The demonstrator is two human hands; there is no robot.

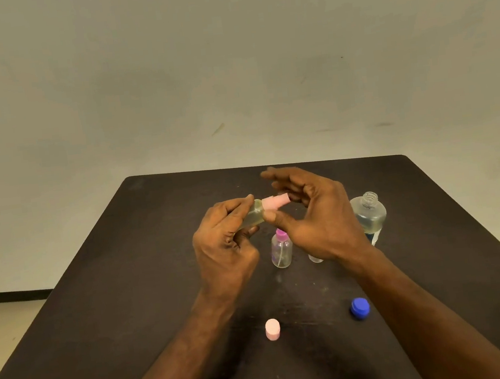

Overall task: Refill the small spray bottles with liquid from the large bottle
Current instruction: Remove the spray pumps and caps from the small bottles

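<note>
your left hand (221, 239) is closed around a small spray bottle (253, 215), tilted on its side above the middle of the table (120, 266), with yellowish liquid inside. your right hand (311, 216) has thumb and fingertips at its pink sprayer head (276, 202), other fingers spread loose. a second small bottle (281, 251) with a purple top stands upright below. the large bottle (369, 214) stands uncapped toward the right edge. a pink cap (272, 329) and blue cap (360, 308) sit nearer the front edge.
</note>
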